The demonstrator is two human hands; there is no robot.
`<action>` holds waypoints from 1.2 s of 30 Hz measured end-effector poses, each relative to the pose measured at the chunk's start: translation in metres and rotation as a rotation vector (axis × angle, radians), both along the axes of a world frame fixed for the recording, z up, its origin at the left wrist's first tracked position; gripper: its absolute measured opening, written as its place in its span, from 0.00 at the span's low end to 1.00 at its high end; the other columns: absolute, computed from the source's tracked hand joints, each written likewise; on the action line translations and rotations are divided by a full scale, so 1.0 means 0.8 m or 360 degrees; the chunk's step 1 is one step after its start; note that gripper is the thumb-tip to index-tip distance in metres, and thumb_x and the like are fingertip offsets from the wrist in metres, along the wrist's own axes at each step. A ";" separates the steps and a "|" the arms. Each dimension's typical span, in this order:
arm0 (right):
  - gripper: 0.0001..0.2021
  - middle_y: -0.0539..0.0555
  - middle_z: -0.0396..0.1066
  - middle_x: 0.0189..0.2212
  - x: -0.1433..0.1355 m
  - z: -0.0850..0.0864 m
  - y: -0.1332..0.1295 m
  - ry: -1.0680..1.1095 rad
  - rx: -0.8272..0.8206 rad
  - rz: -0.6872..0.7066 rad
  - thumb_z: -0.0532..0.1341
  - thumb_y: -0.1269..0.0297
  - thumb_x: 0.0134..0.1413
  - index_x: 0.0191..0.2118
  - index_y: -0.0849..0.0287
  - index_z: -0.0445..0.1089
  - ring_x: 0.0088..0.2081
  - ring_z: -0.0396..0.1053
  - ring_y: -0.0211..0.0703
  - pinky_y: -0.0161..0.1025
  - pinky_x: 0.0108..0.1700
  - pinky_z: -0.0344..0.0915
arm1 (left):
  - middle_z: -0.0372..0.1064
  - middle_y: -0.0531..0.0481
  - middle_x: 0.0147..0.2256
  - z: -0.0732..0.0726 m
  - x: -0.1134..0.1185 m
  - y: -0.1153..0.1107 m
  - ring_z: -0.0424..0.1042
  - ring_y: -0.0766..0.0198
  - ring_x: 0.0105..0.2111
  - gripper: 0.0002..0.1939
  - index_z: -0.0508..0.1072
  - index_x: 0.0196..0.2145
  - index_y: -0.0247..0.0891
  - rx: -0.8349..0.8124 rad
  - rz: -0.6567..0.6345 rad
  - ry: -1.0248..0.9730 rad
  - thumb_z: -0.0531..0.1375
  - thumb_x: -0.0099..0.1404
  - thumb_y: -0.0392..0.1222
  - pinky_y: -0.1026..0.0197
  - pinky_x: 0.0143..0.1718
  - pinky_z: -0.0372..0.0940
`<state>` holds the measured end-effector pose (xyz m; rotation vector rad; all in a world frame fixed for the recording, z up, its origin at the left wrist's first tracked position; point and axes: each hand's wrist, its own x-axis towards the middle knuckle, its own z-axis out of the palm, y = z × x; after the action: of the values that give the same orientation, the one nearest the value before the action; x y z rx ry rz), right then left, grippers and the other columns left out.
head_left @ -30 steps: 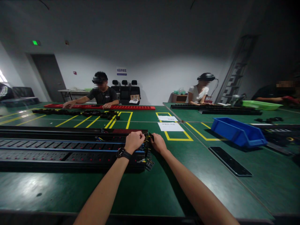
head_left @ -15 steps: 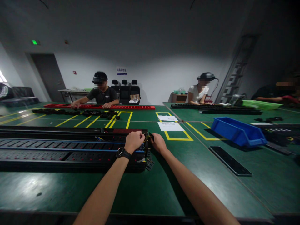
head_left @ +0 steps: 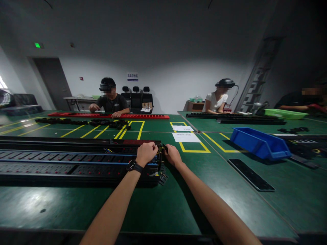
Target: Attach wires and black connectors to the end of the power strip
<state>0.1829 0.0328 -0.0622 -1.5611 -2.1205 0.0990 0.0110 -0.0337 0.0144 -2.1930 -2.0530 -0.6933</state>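
Gripping a small dark part (head_left: pixel 165 147), right hand (head_left: pixel 173 155) sits at 3 o'clock of black strips (head_left: pixel 89 170). Left hand (head_left: pixel 146 153) curls over their end; grasp unclear.

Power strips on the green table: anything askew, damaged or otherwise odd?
A black end piece sits tilted off the nearest strip at its right end, wires exposed beside it; it looks loose. Damage, I cannot tell.

Long black strips (head_left: pixel 87 170) lie flat, wires at their ends.
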 end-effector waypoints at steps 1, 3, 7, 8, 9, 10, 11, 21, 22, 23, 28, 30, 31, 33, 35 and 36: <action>0.10 0.59 0.73 0.44 0.000 0.000 0.000 0.0000 -0.0002 0.0002 0.54 0.65 0.68 0.49 0.59 0.69 0.46 0.68 0.46 0.37 0.46 0.59 | 0.79 0.46 0.34 0.000 0.000 0.000 0.78 0.58 0.37 0.17 0.78 0.34 0.43 0.0000 0.0003 0.0002 0.52 0.70 0.50 0.63 0.38 0.66; 0.10 0.59 0.73 0.44 0.000 0.000 0.000 -0.0002 -0.0004 0.0003 0.54 0.65 0.67 0.49 0.59 0.69 0.47 0.68 0.46 0.37 0.46 0.59 | 0.79 0.46 0.34 0.000 0.000 0.000 0.78 0.58 0.37 0.17 0.78 0.34 0.43 0.0006 0.0006 0.0008 0.52 0.70 0.50 0.63 0.37 0.66; 0.09 0.59 0.74 0.44 -0.001 0.001 0.000 -0.0012 0.0000 -0.0005 0.55 0.65 0.67 0.48 0.59 0.69 0.46 0.69 0.46 0.37 0.46 0.59 | 0.79 0.46 0.34 -0.001 -0.001 0.001 0.78 0.57 0.36 0.17 0.78 0.33 0.43 0.0031 -0.0005 0.0018 0.52 0.70 0.50 0.62 0.36 0.66; 0.10 0.59 0.74 0.44 -0.001 0.001 -0.001 -0.0013 0.0002 -0.0004 0.55 0.65 0.67 0.48 0.60 0.69 0.46 0.69 0.46 0.37 0.46 0.59 | 0.79 0.46 0.33 -0.001 -0.001 0.001 0.78 0.57 0.36 0.17 0.78 0.33 0.43 0.0029 -0.0004 0.0019 0.52 0.70 0.50 0.62 0.36 0.66; 0.10 0.59 0.74 0.44 -0.001 0.002 -0.001 -0.0013 0.0002 -0.0001 0.55 0.65 0.67 0.48 0.60 0.69 0.46 0.69 0.47 0.37 0.46 0.59 | 0.79 0.46 0.34 0.000 0.000 0.001 0.78 0.57 0.36 0.17 0.78 0.33 0.43 0.0021 0.0002 0.0019 0.52 0.70 0.50 0.62 0.36 0.66; 0.10 0.59 0.74 0.44 -0.001 0.003 -0.001 -0.0013 -0.0001 0.0000 0.54 0.65 0.67 0.48 0.60 0.69 0.46 0.69 0.46 0.37 0.46 0.59 | 0.79 0.46 0.34 0.001 0.000 0.000 0.78 0.58 0.37 0.17 0.78 0.34 0.43 0.0009 0.0009 0.0017 0.53 0.70 0.50 0.62 0.36 0.66; 0.10 0.59 0.74 0.44 -0.001 0.003 -0.002 -0.0014 -0.0006 0.0000 0.54 0.66 0.67 0.48 0.60 0.69 0.46 0.69 0.46 0.37 0.46 0.59 | 0.79 0.46 0.34 0.001 0.000 0.000 0.78 0.58 0.37 0.16 0.78 0.34 0.43 -0.0003 0.0015 0.0015 0.53 0.70 0.50 0.63 0.37 0.66; 0.10 0.59 0.74 0.44 -0.001 0.005 -0.003 0.0005 -0.0025 -0.0002 0.54 0.66 0.67 0.48 0.59 0.69 0.46 0.69 0.46 0.37 0.46 0.59 | 0.79 0.46 0.34 0.001 0.000 0.000 0.78 0.58 0.37 0.17 0.79 0.34 0.43 -0.0004 0.0009 0.0008 0.53 0.70 0.50 0.63 0.37 0.66; 0.10 0.59 0.74 0.44 -0.001 0.005 -0.003 0.0010 -0.0026 0.0000 0.54 0.66 0.67 0.48 0.59 0.69 0.46 0.69 0.46 0.37 0.46 0.59 | 0.79 0.46 0.33 0.000 0.000 0.001 0.78 0.57 0.37 0.17 0.79 0.34 0.43 0.0001 0.0003 0.0008 0.52 0.70 0.50 0.62 0.37 0.66; 0.10 0.59 0.74 0.44 -0.001 0.005 -0.003 0.0011 -0.0028 -0.0001 0.54 0.66 0.67 0.48 0.59 0.69 0.47 0.69 0.46 0.37 0.46 0.59 | 0.79 0.46 0.33 0.000 0.000 0.002 0.78 0.57 0.36 0.17 0.79 0.34 0.43 0.0005 -0.0001 0.0008 0.52 0.70 0.50 0.62 0.37 0.66; 0.10 0.59 0.74 0.44 -0.001 0.004 -0.002 0.0002 -0.0023 -0.0009 0.54 0.66 0.67 0.48 0.59 0.69 0.46 0.68 0.46 0.37 0.46 0.59 | 0.78 0.47 0.33 -0.002 -0.001 0.003 0.77 0.58 0.36 0.16 0.78 0.33 0.43 0.0029 -0.0010 0.0010 0.52 0.69 0.50 0.63 0.36 0.65; 0.10 0.59 0.74 0.44 -0.001 0.003 -0.002 0.0008 -0.0006 -0.0001 0.54 0.66 0.67 0.48 0.59 0.69 0.46 0.68 0.46 0.37 0.46 0.59 | 0.78 0.46 0.33 -0.002 -0.001 0.003 0.77 0.58 0.36 0.16 0.77 0.33 0.43 0.0025 -0.0007 0.0007 0.53 0.69 0.50 0.63 0.35 0.65; 0.10 0.59 0.74 0.44 -0.001 0.003 -0.002 0.0011 0.0001 0.0000 0.54 0.66 0.67 0.48 0.60 0.69 0.46 0.69 0.46 0.37 0.46 0.59 | 0.78 0.46 0.33 -0.002 -0.001 0.003 0.77 0.58 0.36 0.16 0.77 0.33 0.43 0.0023 -0.0006 0.0006 0.52 0.69 0.50 0.63 0.35 0.65; 0.10 0.59 0.74 0.44 -0.001 0.002 -0.001 0.0014 0.0006 0.0003 0.54 0.66 0.67 0.49 0.60 0.69 0.46 0.69 0.47 0.37 0.47 0.59 | 0.78 0.47 0.33 -0.003 -0.002 0.003 0.77 0.58 0.35 0.16 0.77 0.32 0.43 0.0026 -0.0012 0.0006 0.52 0.69 0.50 0.63 0.35 0.65; 0.10 0.59 0.74 0.44 0.000 0.001 -0.001 0.0013 0.0006 0.0004 0.54 0.66 0.67 0.49 0.60 0.69 0.47 0.68 0.47 0.36 0.47 0.59 | 0.78 0.47 0.33 -0.004 -0.002 0.004 0.77 0.58 0.35 0.17 0.77 0.32 0.43 0.0032 -0.0018 0.0008 0.52 0.69 0.50 0.63 0.35 0.65; 0.10 0.59 0.74 0.44 0.000 0.001 -0.001 0.0011 0.0005 0.0006 0.54 0.66 0.67 0.49 0.60 0.69 0.47 0.68 0.47 0.36 0.47 0.59 | 0.78 0.47 0.33 -0.004 -0.002 0.004 0.77 0.57 0.35 0.17 0.77 0.32 0.43 0.0034 -0.0020 0.0011 0.52 0.69 0.50 0.62 0.36 0.65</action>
<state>0.1827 0.0319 -0.0612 -1.5528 -2.1176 0.1025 0.0094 -0.0302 0.0109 -2.1953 -2.0210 -0.7049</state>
